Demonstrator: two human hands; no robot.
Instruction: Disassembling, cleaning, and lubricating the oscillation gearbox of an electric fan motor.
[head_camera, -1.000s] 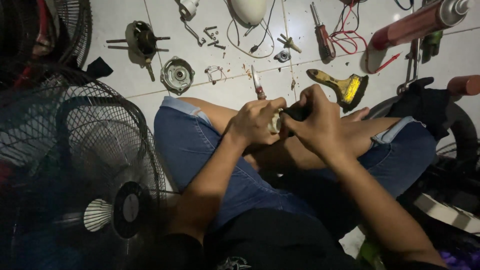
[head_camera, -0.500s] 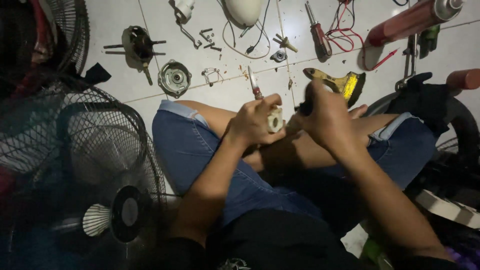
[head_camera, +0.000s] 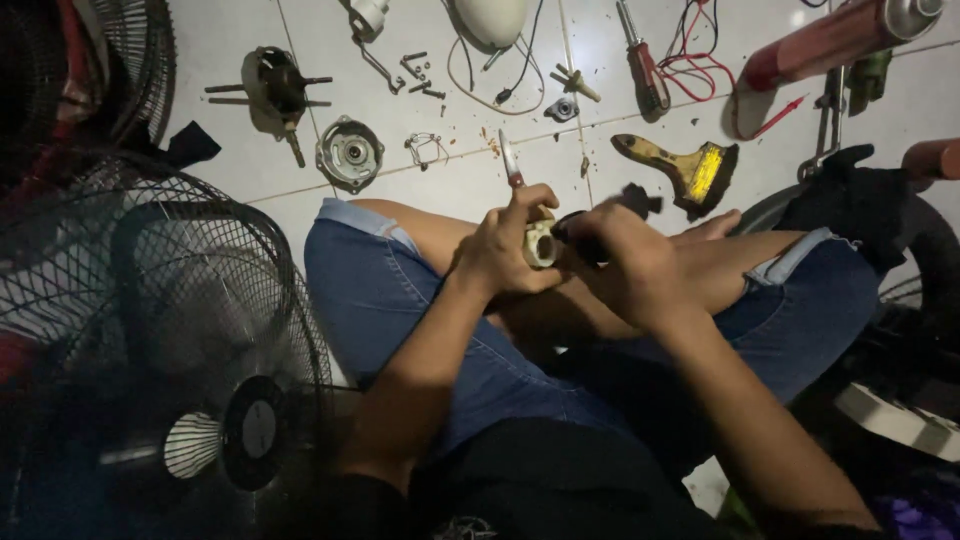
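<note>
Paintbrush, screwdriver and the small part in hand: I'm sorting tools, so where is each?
Paintbrush (head_camera: 690, 168), head view, on its yellow ferrule.
Red-handled screwdriver (head_camera: 648, 72), head view, on its handle.
Small cream part (head_camera: 541, 243), head view, on its round face.

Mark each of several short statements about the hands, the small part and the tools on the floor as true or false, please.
1. The left hand holds a small pale round part. True.
2. The right hand lies flat on the floor. False: it is raised over the lap, gripping a dark tool against the part.
3. A paintbrush with a yellow band lies on the tiled floor. True.
4. The wire fan guard is at the person's right. False: it is at the left.
</note>
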